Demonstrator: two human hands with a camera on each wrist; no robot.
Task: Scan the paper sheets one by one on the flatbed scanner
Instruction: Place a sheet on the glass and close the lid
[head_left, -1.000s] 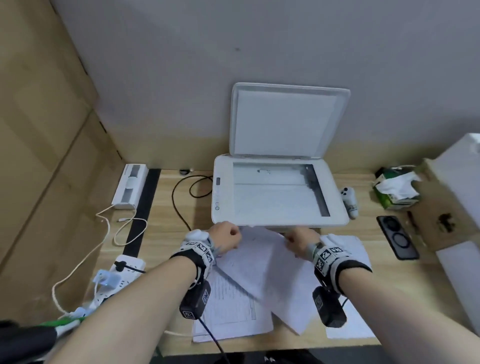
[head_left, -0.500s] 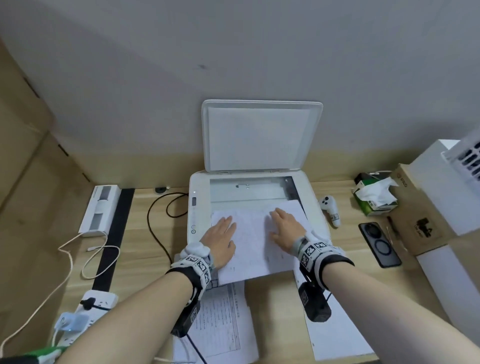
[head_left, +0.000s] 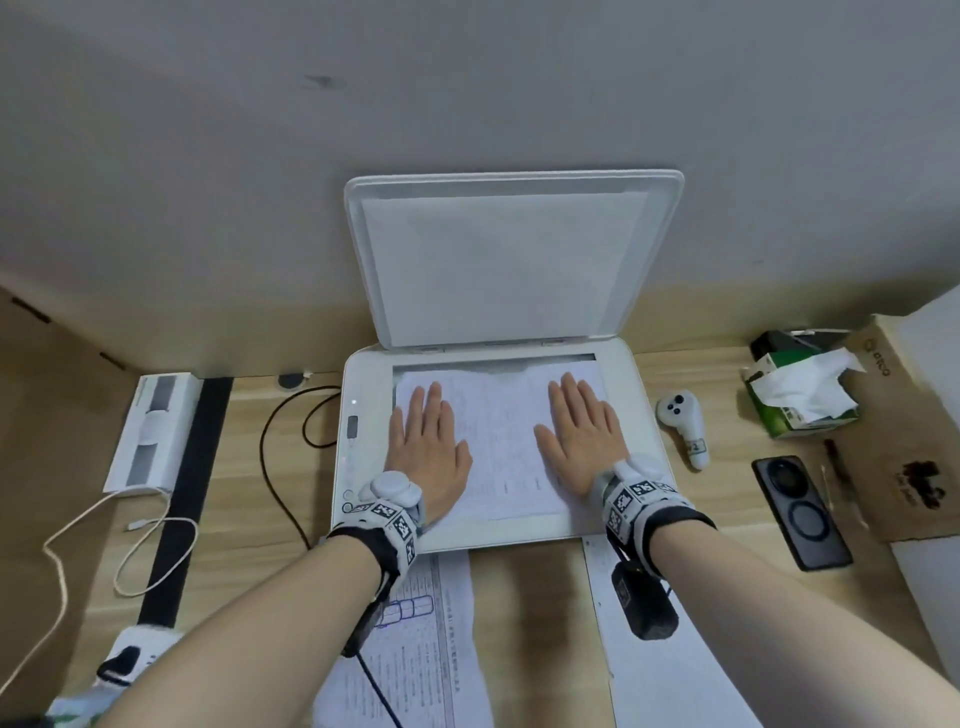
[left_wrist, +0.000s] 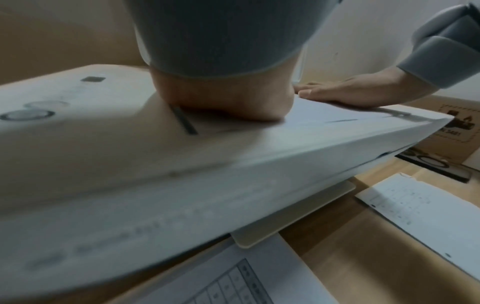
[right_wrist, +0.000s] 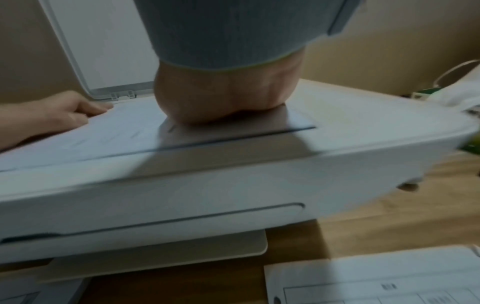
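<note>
A white flatbed scanner (head_left: 644, 410) stands at the back of the wooden desk with its lid (head_left: 511, 260) raised against the wall. A printed paper sheet (head_left: 501, 436) lies on the glass. My left hand (head_left: 426, 441) presses flat on the sheet's left side, fingers straight. My right hand (head_left: 579, 436) presses flat on its right side. More printed sheets lie on the desk in front of the scanner, one at the left (head_left: 415, 639) and one at the right (head_left: 670, 670). In the wrist views the heel of each hand (left_wrist: 223, 102) (right_wrist: 223, 98) rests on the paper.
Right of the scanner lie a white controller (head_left: 680, 423), a tissue box (head_left: 800, 389), a black phone (head_left: 800, 512) and a cardboard box (head_left: 898, 441). At the left are a black cable (head_left: 270, 467), a white device (head_left: 153, 431) and a white cord (head_left: 78, 540).
The sheet was lifted from the desk pile and slid back onto the scanner glass. Both hands went from pinching its edge to lying flat on it, farther apart.
</note>
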